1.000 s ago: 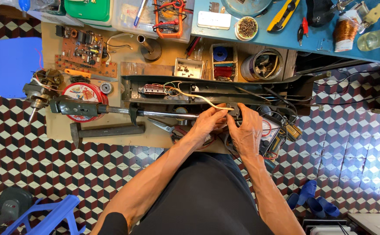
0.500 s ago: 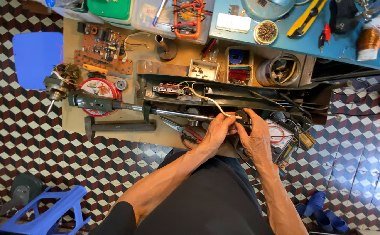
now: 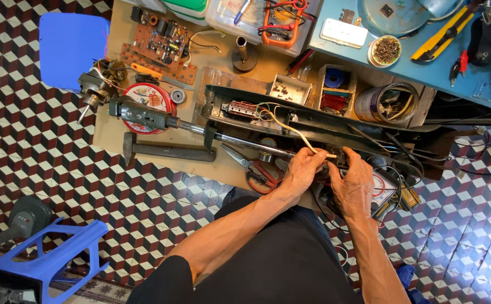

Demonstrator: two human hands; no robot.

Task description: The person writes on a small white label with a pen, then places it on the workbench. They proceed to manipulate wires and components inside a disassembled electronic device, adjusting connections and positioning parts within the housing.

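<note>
Left hand point(image 3: 303, 169) and right hand point(image 3: 351, 181) both pinch the cream wire point(image 3: 299, 134) end at the black housing point(image 3: 313, 126) — wire runs up-left from the grips; housing's long axis lies left-right across the surface point(image 3: 110, 135).

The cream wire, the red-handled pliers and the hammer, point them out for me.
cream wire point(image 3: 293, 130), head view, on the middle of its curve above the hands.
red-handled pliers point(image 3: 259, 169), head view, on the red handles by the left hand.
hammer point(image 3: 169, 151), head view, on the dark handle.
</note>
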